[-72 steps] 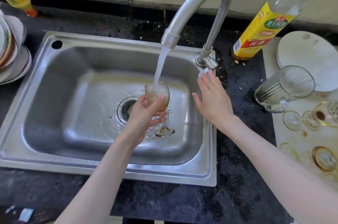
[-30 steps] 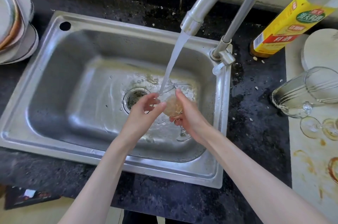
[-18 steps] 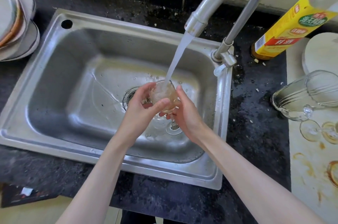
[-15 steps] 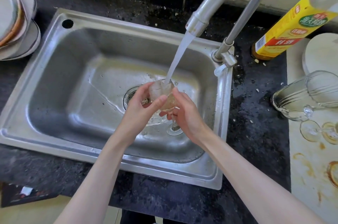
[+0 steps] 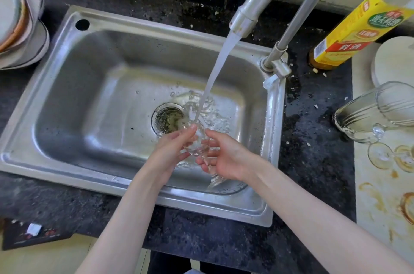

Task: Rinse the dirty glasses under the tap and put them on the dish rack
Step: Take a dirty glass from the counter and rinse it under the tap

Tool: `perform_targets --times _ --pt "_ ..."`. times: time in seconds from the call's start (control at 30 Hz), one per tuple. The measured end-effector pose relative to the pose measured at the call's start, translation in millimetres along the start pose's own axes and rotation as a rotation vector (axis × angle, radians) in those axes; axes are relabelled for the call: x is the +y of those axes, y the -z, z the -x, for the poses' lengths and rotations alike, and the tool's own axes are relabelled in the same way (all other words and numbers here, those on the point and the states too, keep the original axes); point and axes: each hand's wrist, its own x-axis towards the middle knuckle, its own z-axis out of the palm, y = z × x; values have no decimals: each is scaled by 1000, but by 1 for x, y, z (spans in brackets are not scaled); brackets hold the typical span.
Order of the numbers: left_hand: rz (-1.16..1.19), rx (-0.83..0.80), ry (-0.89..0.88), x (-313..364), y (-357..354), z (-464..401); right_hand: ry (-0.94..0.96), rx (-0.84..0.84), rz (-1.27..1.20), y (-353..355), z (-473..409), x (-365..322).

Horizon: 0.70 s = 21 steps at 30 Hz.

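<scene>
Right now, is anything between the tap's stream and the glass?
Nothing visible. The stream falls unbroken from the tap onto the glass, which the left hand and right hand grip below it.

The sink sits in the tabletop, with stacked plates to its left, the tap at its right rear corner, and a bottle and lying glasses to its right.

Soft, even daylight fills the view, casting weak shadows inside the sink. Pale glare streaks the sink's left rim and its floor. Wide-angle distortion bends the counter edges around the sink; its far corners look slightly soft.
</scene>
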Motion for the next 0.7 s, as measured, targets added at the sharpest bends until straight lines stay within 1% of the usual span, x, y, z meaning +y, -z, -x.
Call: perform_targets --times 0.07,0.2,0.33,0.4,0.5,0.63,0.7 --pt "-40 18 -18 1 -1 -1 37 22 63 1 -1 0" --pt "-47 34 -106 8 1 -1 127 65 31 -1 -3 -2" --pt "-12 76 -237 17 3 2 251 132 50 -3 -9 -7" --pt "-43 85 -305 22 0 3 312 124 61 -5 -12 -8" --pt "-71 77 -378 27 -3 5 408 64 44 -7 -7 -10" --pt "-33 22 -408 32 -7 7 526 -10 59 -5 -4 -11" --pt "-26 -5 -411 33 -8 8 553 -13 45 -5 -4 -12"
